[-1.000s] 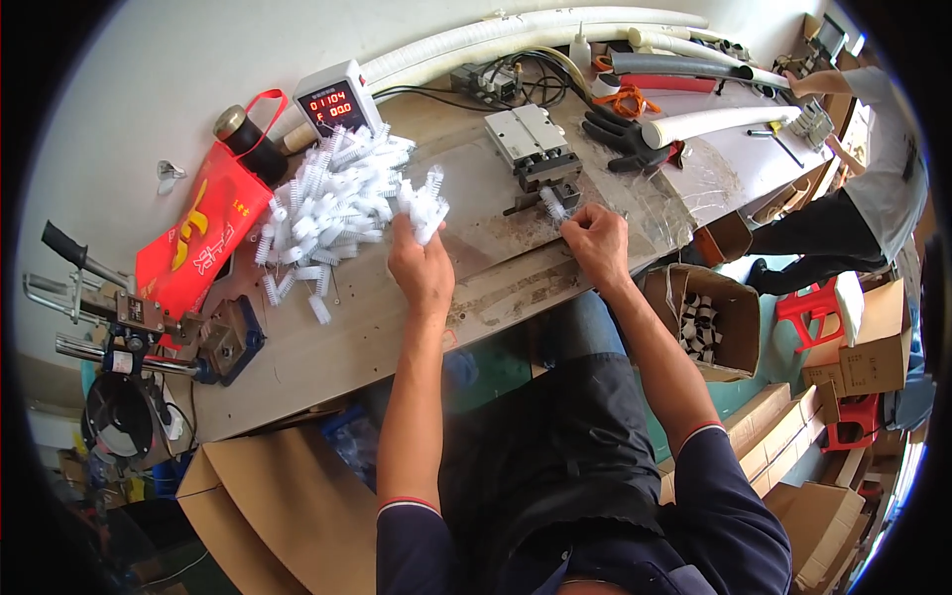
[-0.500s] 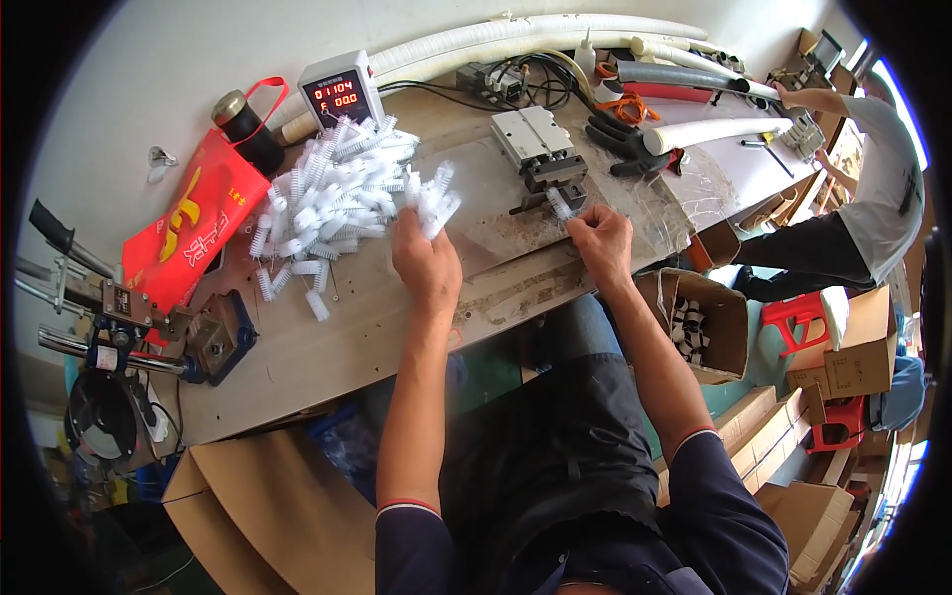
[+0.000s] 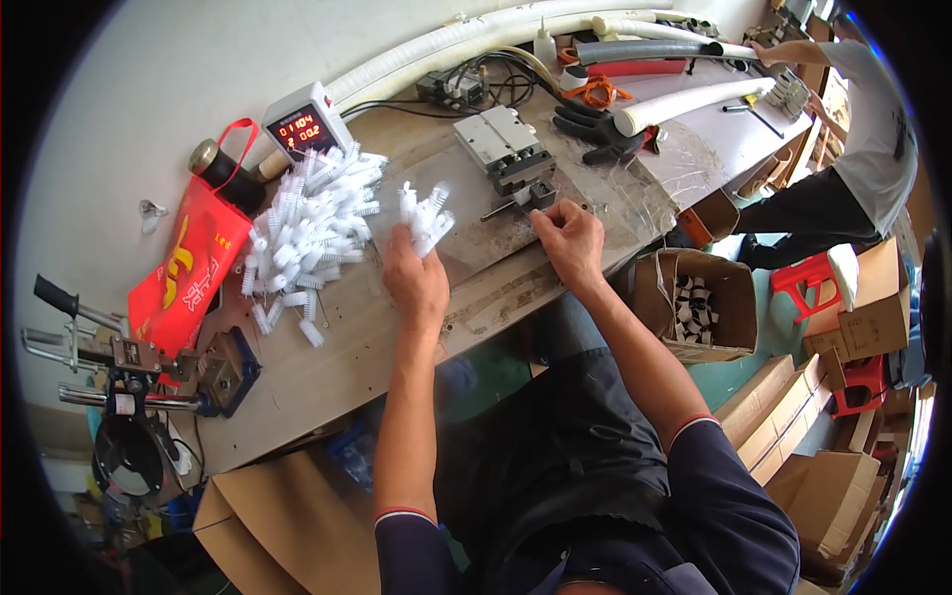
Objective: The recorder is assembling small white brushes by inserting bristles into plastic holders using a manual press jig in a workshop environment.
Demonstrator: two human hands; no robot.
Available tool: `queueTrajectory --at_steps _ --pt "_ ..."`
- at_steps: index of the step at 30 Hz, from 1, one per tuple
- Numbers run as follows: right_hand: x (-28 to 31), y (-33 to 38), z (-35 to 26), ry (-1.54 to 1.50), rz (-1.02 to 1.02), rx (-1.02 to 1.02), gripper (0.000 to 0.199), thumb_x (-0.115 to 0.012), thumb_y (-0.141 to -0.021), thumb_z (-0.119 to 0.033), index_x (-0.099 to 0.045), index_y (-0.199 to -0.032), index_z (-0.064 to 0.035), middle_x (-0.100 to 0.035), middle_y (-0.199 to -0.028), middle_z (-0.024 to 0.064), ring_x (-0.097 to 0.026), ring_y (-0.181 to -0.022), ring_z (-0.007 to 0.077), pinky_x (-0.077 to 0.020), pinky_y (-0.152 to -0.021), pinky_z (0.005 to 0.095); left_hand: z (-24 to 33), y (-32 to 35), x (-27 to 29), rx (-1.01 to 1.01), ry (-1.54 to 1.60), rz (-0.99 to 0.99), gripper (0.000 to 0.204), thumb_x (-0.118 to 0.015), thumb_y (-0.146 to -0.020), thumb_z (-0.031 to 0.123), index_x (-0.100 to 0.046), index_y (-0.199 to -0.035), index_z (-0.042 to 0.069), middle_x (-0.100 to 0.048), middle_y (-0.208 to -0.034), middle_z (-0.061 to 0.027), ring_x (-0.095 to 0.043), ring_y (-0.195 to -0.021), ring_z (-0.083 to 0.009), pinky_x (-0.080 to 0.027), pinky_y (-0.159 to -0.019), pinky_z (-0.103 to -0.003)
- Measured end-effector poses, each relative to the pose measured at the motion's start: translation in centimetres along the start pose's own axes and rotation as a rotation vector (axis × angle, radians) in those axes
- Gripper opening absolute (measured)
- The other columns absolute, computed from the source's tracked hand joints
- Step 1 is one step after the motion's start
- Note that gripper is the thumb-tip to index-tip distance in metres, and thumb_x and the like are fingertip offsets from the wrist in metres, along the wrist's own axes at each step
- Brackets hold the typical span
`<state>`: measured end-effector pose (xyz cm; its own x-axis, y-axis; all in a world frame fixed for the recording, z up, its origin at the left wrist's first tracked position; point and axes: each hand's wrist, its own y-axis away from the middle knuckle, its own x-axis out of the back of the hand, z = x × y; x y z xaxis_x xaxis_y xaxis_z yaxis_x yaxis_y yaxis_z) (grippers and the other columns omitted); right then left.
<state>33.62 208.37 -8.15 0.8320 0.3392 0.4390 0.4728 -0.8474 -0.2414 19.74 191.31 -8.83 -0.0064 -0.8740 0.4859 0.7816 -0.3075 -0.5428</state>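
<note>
My left hand is closed round a bunch of white ribbed plastic pieces, held above the bench. To the right, my right hand pinches at the front jaws of a small metal clamping fixture. A bit of a white ribbed piece shows among the jaws; the rest of it is hidden by the dark block and my fingertips. A large heap of similar white pieces lies on the bench left of my left hand.
Behind the heap stands a counter box with a red display. A red bag and a lever press are at left. Black gloves and white tubes lie beyond the fixture. At right are an open carton and a co-worker.
The view has shifted a little. The ribbed piece at my right fingertips was plainly visible before; now the jaws mostly cover it. The red display has changed. My left hand still holds its bunch.
</note>
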Motion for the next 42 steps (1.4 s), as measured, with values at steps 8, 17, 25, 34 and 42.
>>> queueTrajectory --at_steps 8,17,25,34,42 --pt "-0.3 0.0 0.4 -0.079 0.046 -0.054 0.028 -0.074 -0.084 -0.031 -0.071 -0.080 -0.0033 -0.066 -0.066 0.0163 -0.067 -0.064 0.0270 -0.0523 -0.066 0.0405 4.4 0.6 -4.1 -0.169 -0.001 -0.170 0.018 -0.062 -0.089 0.006 -0.059 -0.107 0.002 -0.064 -0.100 -0.0207 -0.061 -0.096 -0.0425 -0.049 -0.083 -0.052" --pt "-0.2 -0.2 0.6 -0.111 0.073 -0.011 0.016 -0.071 -0.082 -0.015 -0.069 -0.082 0.0005 -0.066 -0.067 0.0121 -0.061 -0.062 0.0155 -0.0506 -0.063 0.0339 5.9 0.6 -5.6 -0.333 -0.235 -0.273 0.019 -0.059 -0.085 0.000 -0.052 -0.103 0.001 -0.060 -0.099 -0.0194 -0.060 -0.100 -0.0413 -0.051 -0.085 -0.050" --pt "0.5 -0.1 1.1 -0.242 0.045 -0.058 0.024 -0.070 -0.089 -0.026 -0.070 -0.088 -0.0020 -0.070 -0.077 0.0193 -0.070 -0.075 0.0338 -0.0548 -0.073 0.0420 5.4 2.0 -4.1 -0.106 -0.046 -0.186 0.020 -0.061 -0.094 0.005 -0.060 -0.112 -0.003 -0.070 -0.091 -0.0180 -0.068 -0.080 -0.0363 -0.053 -0.074 -0.046" --pt "1.6 0.1 1.4 -0.743 -0.220 0.006 0.025 -0.063 -0.089 -0.007 -0.070 -0.111 0.0034 -0.063 -0.083 -0.0013 -0.053 -0.068 0.0051 -0.0420 -0.059 0.0224 6.5 2.1 -0.7 0.676 0.840 -0.540 0.012 -0.062 -0.102 0.014 -0.065 -0.105 0.003 -0.061 -0.079 -0.0007 -0.050 -0.060 -0.0060 -0.035 -0.048 -0.021" --pt "2.9 0.0 1.5 -0.885 -0.400 -0.056 0.023 -0.067 -0.089 -0.009 -0.070 -0.109 0.0012 -0.066 -0.084 0.0004 -0.055 -0.067 0.0059 -0.0412 -0.058 0.0216 6.8 2.5 -0.9 0.748 0.860 -0.552 0.010 -0.063 -0.101 0.012 -0.063 -0.106 0.004 -0.060 -0.078 -0.0014 -0.050 -0.058 -0.0064 -0.034 -0.044 -0.022"
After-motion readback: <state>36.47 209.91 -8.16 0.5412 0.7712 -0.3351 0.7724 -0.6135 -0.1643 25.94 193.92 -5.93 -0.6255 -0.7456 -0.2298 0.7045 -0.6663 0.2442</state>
